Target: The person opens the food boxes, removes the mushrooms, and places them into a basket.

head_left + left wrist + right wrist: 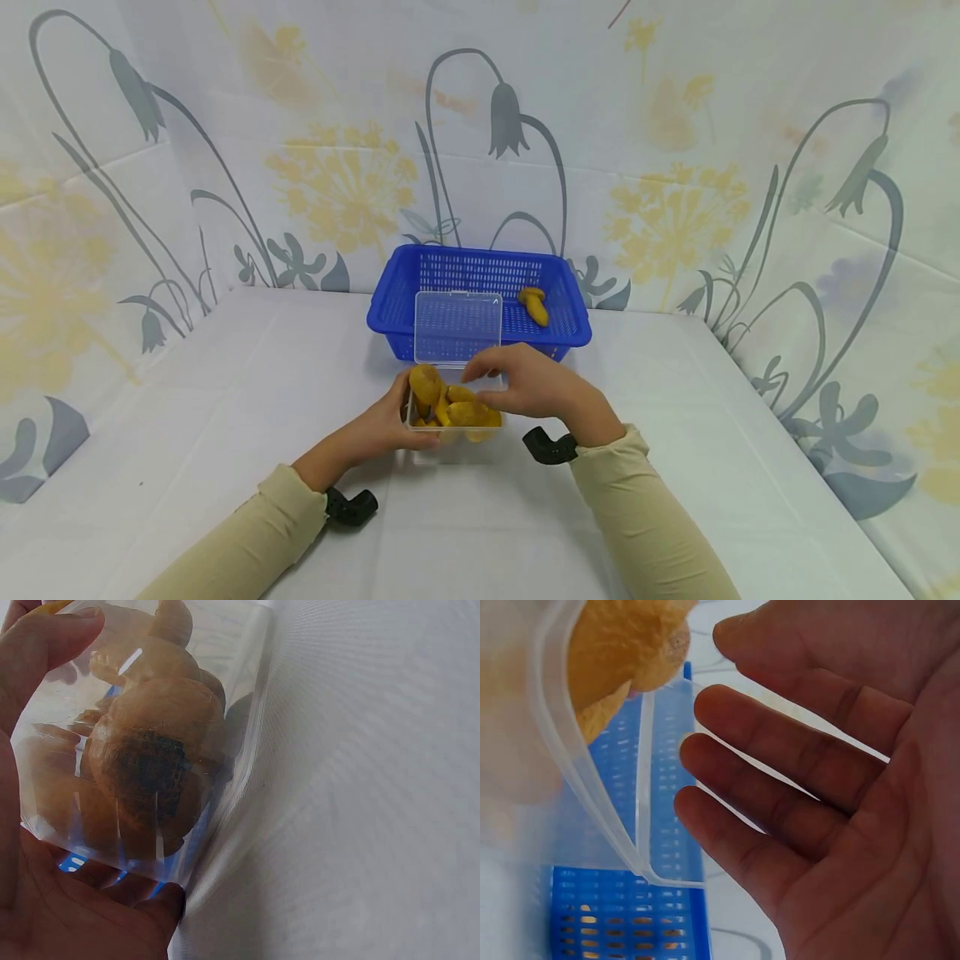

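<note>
A clear plastic box (453, 428) filled with yellow-brown mushrooms (425, 385) is on the white table, its hinged lid (458, 329) standing up at the back. My left hand (378, 429) grips the box by its left side, thumb along the front wall. Through the clear wall in the left wrist view, mushrooms (157, 705) press close together, one with a dark patch. My right hand (532, 379) hovers over the box's right edge. In the right wrist view its fingers are apart and hold nothing, beside the box rim (592, 780) and a mushroom (622, 652).
Behind the box stands a blue plastic basket (378, 321) with slotted walls. One mushroom (535, 308) lies in its right part. Black curved pieces (551, 447) are worn on both wrists. A flower-printed cloth (480, 167) hangs behind the table.
</note>
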Motion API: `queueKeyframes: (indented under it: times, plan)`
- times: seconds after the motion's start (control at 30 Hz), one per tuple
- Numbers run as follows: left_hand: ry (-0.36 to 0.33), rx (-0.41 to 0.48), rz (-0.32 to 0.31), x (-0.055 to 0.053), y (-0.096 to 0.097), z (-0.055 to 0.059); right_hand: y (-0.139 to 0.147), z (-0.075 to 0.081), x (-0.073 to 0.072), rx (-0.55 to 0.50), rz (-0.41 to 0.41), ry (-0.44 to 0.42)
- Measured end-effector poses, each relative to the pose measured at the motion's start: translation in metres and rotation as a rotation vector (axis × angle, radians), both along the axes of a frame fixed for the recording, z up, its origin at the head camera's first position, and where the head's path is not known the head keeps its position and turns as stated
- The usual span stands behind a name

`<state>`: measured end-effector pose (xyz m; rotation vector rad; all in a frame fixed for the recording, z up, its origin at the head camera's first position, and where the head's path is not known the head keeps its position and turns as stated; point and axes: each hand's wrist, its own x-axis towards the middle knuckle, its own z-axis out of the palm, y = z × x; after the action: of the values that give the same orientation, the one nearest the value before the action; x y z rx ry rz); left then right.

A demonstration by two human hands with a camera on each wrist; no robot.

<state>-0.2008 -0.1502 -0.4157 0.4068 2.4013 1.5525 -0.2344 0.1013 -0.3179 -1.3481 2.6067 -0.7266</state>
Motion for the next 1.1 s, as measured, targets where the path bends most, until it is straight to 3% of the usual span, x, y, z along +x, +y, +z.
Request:
queueKeyframes:
  times: [0.37, 1.1]
  plan:
    - [0.001, -0.003, -0.003, -0.001, -0.001, -0.001, -0.008, -0.003, 0.005, 0.054, 0.001, -0.065]
    - [-0.005, -0.003, -0.004, -0.001, -0.001, -0.001, -0.012, -0.005, 0.007, 0.090, 0.069, -0.055]
